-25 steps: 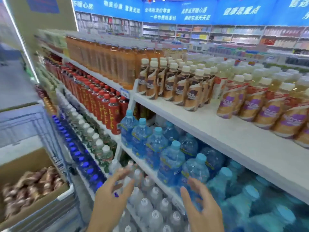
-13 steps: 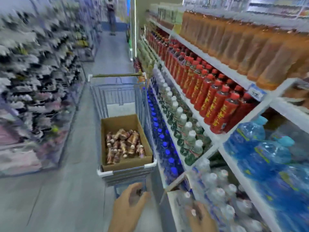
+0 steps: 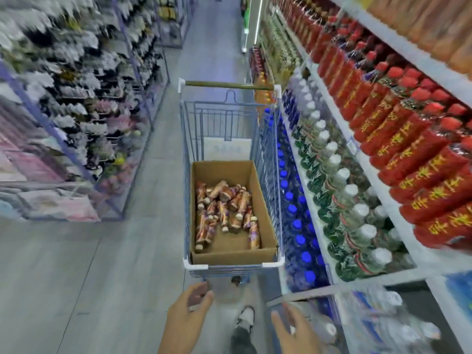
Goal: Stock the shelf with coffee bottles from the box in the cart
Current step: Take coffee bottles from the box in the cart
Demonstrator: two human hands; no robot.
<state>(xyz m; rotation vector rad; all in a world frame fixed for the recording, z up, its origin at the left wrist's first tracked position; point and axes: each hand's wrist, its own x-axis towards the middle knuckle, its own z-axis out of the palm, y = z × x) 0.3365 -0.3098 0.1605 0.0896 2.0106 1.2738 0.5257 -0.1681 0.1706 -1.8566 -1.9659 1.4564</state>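
Head view, nearest first: I have the left hand (image 3: 187, 320) raised toward the cart (image 3: 233, 265), fingers loosely curved and holding nothing, and the right hand (image 3: 293, 330) beside it with fingers spread, also empty. I read both as held ready for a fresh pick. A shoe (image 3: 246, 315) shows between them. Just beyond, the cart stands parallel and close to the shelf (image 3: 378, 281) on my right, probably to keep each carry short. The open box (image 3: 229, 255) fills its near end, and the coffee bottles (image 3: 224, 210) lie jumbled on its floor, well apart from both hands. Farther off are the cart handle (image 3: 227, 84) and the blurred aisle.
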